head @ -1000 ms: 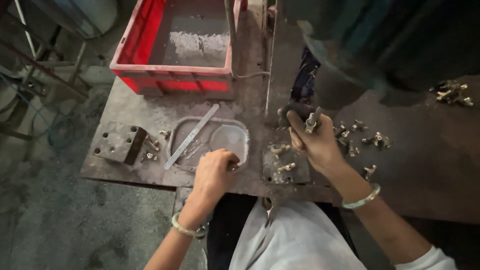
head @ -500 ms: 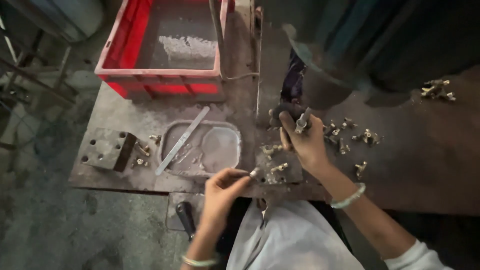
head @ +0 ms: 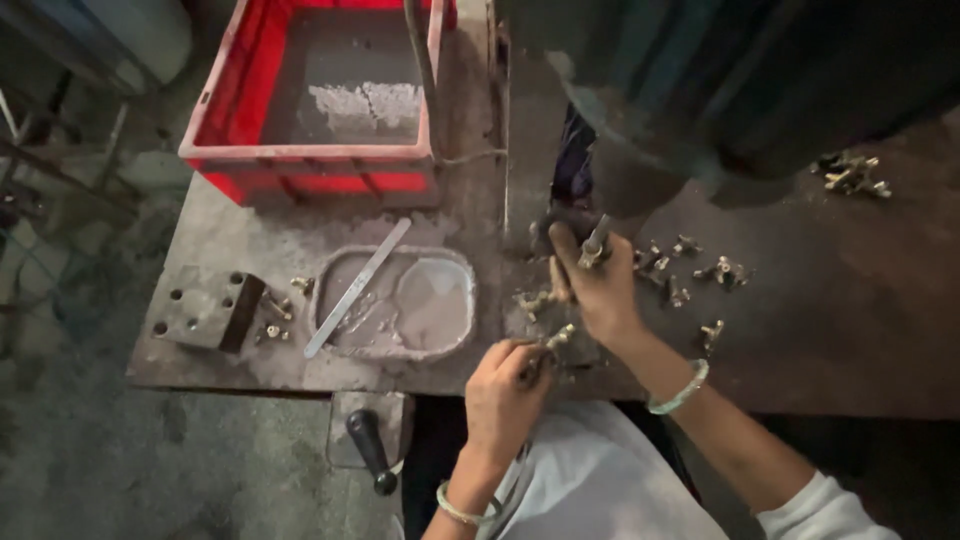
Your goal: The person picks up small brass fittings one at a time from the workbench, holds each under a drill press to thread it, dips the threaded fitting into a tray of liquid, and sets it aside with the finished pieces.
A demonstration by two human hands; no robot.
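Bench: we're at a grimy grey metal worktable (head: pixel 250 240), dark machine body (head: pixel 740 80) looming over it.
Crate: red plastic bin (head: pixel 310 160) at the far edge, shallow grey tray (head: pixel 440 340) in front.
Right hand (head: pixel 600 290): our fingers are closed around a small brass fitting (head: pixel 594 246), up under the machine.
Left hand (head: pixel 505 395): fingertips pinched on another small brass fitting (head: pixel 552 342), near the table's front edge.

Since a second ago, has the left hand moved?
Yes. The left hand has come off the tray and moved right along the table edge, now holding a small fitting just below the right hand.
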